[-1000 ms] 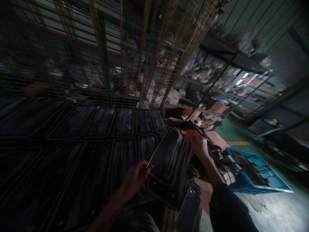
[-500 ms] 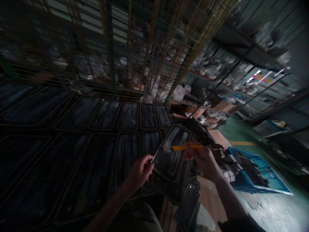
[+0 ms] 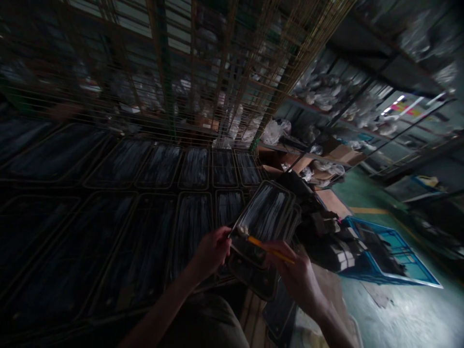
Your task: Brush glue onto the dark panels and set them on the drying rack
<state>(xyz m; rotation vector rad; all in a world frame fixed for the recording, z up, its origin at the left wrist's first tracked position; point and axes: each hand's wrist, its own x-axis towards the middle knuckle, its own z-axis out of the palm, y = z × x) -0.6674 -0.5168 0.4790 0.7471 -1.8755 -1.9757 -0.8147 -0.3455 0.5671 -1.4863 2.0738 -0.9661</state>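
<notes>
My left hand (image 3: 213,250) grips the left edge of a dark rectangular panel (image 3: 268,205) with rounded corners, its fingers closed on the rim. Whitish streaks run along the panel's face. In my right hand (image 3: 292,270) is a brush (image 3: 259,241) with a yellow-orange handle, its pale bristles against the panel's lower left part, close to my left fingers. More dark panels lie under this one, offset from it. Rows of similar streaked panels (image 3: 194,212) lie flat to the left.
Behind the panels stands a wire mesh cage (image 3: 232,82). Shelves with plastic-wrapped goods (image 3: 319,96) and cardboard boxes (image 3: 340,150) rise at the back right. A blue crate (image 3: 395,251) sits on the green floor at right, beside dark stacked pieces (image 3: 326,237).
My right hand has moved down with the brush, bringing the bristles lower and to the left on the panel. White streaks now cover more of its face. My left hand keeps its grip.
</notes>
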